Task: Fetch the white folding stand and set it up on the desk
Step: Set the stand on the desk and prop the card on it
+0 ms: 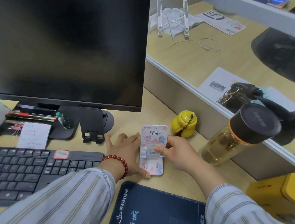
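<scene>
While the left hand (125,151) lies splayed, right hand (177,154) pinches the glossy hinged stand (154,133).

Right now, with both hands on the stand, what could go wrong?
The right hand pinches the white folding stand at its middle; the glass bottle stands close beside that arm and could be knocked over. The yellow jar sits just behind the stand; pushing the stand back might bump it.

One wide-angle camera, worn on the head, looks forward and down from close over the bench (181,182), monitor (65,36) upper left, striped sleeves (63,200) at the bottom edge.
</scene>
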Available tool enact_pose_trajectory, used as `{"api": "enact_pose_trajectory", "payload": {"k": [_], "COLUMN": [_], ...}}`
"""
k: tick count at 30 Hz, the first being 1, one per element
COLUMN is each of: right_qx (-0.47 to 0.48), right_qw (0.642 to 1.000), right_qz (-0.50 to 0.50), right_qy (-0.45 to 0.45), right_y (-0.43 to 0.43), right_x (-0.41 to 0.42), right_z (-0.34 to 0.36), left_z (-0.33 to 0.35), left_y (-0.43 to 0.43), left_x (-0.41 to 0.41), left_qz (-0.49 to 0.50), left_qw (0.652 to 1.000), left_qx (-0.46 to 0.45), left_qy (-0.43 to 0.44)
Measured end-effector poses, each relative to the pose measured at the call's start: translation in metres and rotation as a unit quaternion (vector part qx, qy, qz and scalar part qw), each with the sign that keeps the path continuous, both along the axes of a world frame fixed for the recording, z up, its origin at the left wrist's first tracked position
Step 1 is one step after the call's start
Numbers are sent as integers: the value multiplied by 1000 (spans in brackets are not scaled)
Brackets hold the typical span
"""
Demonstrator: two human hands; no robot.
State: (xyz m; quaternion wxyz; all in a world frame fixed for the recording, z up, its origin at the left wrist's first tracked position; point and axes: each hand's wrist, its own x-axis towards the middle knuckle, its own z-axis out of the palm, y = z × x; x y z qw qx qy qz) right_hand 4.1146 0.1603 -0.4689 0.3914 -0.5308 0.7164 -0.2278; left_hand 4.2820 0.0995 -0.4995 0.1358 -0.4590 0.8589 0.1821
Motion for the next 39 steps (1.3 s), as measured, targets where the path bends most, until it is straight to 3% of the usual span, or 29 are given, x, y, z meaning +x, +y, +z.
{"api": "enact_pose_trajectory", "payload": {"k": [8,16,21,26,28,32,35,39], "right_qx": [-20,0,0,-3,-16,26,46,52], "right_qw": [1000,973,980,972,976,999,997,997], "right_qz": [-9,-126,-145,-152,-158,-31,49,49], "right_qy": [6,-194,-134,-179,-149,10,39,42], "right_y": [3,13,14,15,21,36,33,22], "right_x": [1,10,12,11,8,-1,-6,-6], "right_z": [-7,-19,-18,-16,-22,-25,-25,-29], "left_z": [3,0,-1,-1,0,2,3,0], "left_y": [0,-1,-2,-2,-2,-1,-1,-1], "left_x": [-1,0,-2,-1,-2,-3,-1,3], "left_qz": [-4,-1,2,-3,-5,-8,-19,-18], "left_qw": [1000,1000,1000,1000,1000,999,997,993], "left_qx": [-1,-1,-4,-5,-1,18,31,41], "left_qy": [-5,-4,-9,-10,-10,25,66,106]}}
